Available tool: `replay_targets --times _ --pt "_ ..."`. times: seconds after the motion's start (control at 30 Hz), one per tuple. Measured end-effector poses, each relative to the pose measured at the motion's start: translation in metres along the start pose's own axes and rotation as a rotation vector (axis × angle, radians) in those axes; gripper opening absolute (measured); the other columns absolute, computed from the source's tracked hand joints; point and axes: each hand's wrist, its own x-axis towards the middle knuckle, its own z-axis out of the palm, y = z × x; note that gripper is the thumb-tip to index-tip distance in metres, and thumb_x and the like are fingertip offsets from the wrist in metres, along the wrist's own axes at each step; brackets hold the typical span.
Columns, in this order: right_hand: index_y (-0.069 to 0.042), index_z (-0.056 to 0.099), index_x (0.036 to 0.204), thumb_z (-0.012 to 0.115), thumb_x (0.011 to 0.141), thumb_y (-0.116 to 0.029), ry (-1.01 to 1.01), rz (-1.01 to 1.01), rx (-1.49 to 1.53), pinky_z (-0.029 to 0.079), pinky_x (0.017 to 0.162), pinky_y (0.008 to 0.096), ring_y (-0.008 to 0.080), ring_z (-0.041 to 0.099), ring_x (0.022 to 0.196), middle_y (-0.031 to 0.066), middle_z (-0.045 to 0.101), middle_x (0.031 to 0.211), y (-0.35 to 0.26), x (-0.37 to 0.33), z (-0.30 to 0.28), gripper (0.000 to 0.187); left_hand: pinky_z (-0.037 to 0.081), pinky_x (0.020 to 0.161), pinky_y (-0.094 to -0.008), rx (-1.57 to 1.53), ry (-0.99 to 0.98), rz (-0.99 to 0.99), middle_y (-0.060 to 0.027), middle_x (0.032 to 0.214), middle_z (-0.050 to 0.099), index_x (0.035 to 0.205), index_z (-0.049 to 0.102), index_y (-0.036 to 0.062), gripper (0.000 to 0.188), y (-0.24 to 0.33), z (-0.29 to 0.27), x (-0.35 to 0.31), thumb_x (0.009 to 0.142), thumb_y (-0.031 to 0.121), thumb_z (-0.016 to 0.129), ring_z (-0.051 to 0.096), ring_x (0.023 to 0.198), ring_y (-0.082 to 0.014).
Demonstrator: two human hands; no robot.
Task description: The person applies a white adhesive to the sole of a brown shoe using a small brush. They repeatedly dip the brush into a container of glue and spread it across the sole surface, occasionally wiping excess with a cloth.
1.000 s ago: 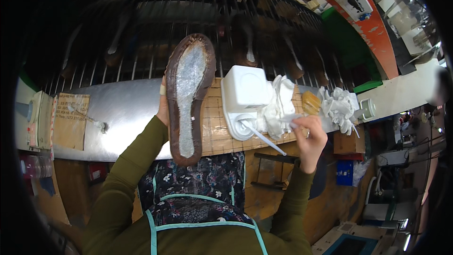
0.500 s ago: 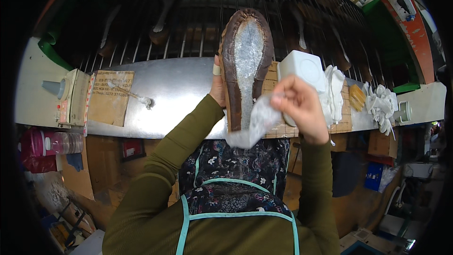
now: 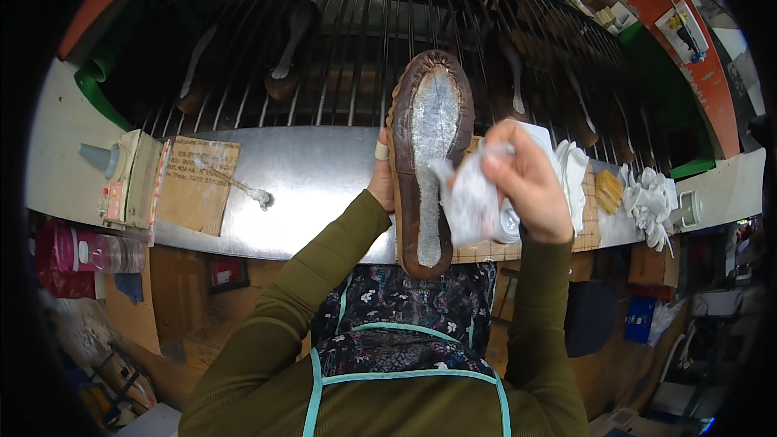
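Note:
A brown leather shoe [image 3: 433, 121] is held upside down in front of me, toe pointing away, its greyish-white underside facing up. My left hand [image 3: 381, 178] is closed on the shoe's left side; a band of tape wraps the thumb. Pinched between the fingers of my right hand [image 3: 530, 186] is a crumpled, thin white cloth [image 3: 473, 202]. The cloth hangs beside the right edge of the shoe's narrow middle and partly covers that edge. Behind my right hand stands a white plastic container [image 3: 537, 136], mostly hidden by the hand and cloth.
Beyond the metal table [image 3: 307, 170] run dark conveyor rods [image 3: 340, 73], carrying several more shoes. A brush with a pale tip [image 3: 259, 197] lies over a cardboard piece [image 3: 194, 202] at left. White gloves [image 3: 647, 194] and a yellow block [image 3: 609, 191] lie to the right.
The cloth has moved up and right, away from the heel, which now shows uncovered. My right hand has shifted slightly right. The shoe sits lower in the picture, and the camera view has tilted.

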Motion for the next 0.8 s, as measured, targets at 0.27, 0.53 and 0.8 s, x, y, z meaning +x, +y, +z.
replay_targets --times 0.27,0.53,0.8 --pt "-0.003 0.048 0.101 0.054 0.096 -0.015 -0.339 0.234 -0.194 0.040 0.056 0.0239 0.0065 0.049 0.065 0.0016 0.053 0.075 0.036 -0.096 -0.002 0.015 0.037 0.107 -0.0418 0.233 0.142 0.083 -0.0148 0.141 0.043 0.144 0.032 0.0082 0.099 0.009 0.014 -0.007 0.079 0.083 0.029 0.046 0.126 -0.0273" --pt "-0.005 0.047 0.102 0.053 0.097 -0.021 -0.073 -0.002 -0.110 0.046 0.057 0.0207 0.0053 0.051 0.074 0.0008 0.050 0.087 0.035 -0.030 -0.001 0.018 0.043 0.102 -0.0412 0.240 0.143 0.107 -0.0133 0.134 0.049 0.140 0.038 0.0095 0.100 0.006 0.013 0.000 0.076 0.086 0.030 0.050 0.122 -0.0266" --pt "-0.005 0.045 0.104 0.053 0.097 -0.023 -0.024 -0.180 -0.019 0.044 0.047 0.0173 0.0020 0.053 0.057 -0.0023 0.057 0.072 0.040 0.022 -0.008 0.021 0.056 0.071 -0.0322 0.194 0.132 0.127 -0.0105 0.109 0.057 0.131 0.043 0.0103 0.095 0.002 0.018 0.006 0.076 0.086 0.028 0.062 0.089 -0.0211"
